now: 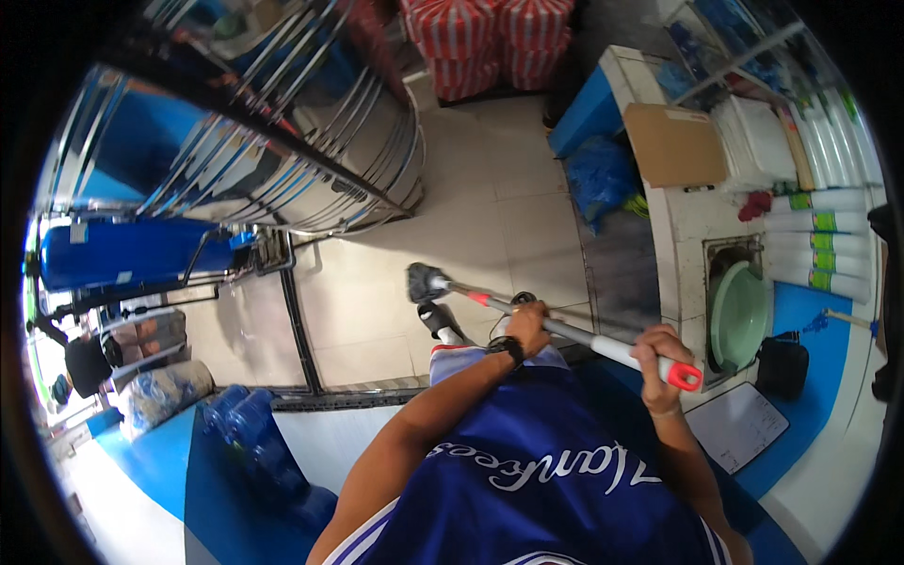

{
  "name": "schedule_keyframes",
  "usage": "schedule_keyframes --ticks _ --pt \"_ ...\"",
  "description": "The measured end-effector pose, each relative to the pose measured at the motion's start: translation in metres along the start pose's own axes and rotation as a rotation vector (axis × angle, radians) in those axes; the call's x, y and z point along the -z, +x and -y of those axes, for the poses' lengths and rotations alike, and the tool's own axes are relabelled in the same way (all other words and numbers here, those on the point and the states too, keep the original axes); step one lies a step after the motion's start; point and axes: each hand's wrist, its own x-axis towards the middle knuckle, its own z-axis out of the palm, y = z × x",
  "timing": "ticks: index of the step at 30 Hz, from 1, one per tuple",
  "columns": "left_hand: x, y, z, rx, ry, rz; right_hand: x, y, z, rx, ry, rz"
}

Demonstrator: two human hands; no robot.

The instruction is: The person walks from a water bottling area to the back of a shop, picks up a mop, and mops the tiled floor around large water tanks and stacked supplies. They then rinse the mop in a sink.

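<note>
A mop [568, 330] slants across in front of me, with a grey and white pole and red fittings. Its dark grey head [427, 282] rests on the tiled floor just ahead of my feet. Around the middle of the pole my left hand [528, 325] is closed, a black watch on its wrist. Up near the red-capped end, my right hand [657, 363] grips the white handle part. One shoe [435, 320] shows beside the mop head; the other foot is partly covered by my left hand.
At right stands a tiled counter [690, 273] with a green basin [739, 315], a cardboard piece [674, 146] and rolls in plastic. A blue bag [601, 174] lies under it. Steel railings [348, 141] and a blue tank [132, 254] occupy the left. Red-striped bundles [461, 47] stand ahead.
</note>
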Motion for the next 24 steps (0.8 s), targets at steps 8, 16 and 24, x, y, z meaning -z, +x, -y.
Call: schedule_keyframes --ticks 8,16,24 --pt "-0.039 0.074 -0.115 -0.250 0.007 0.513 0.043 -0.020 0.013 0.099 0.181 -0.183" --pt "-0.048 0.088 -0.128 -0.436 0.146 0.751 0.018 -0.068 -0.003 0.161 0.175 -0.427" --pt "-0.055 0.086 -0.116 -0.641 0.418 0.936 -0.019 -0.100 0.015 -0.065 0.130 -0.847"
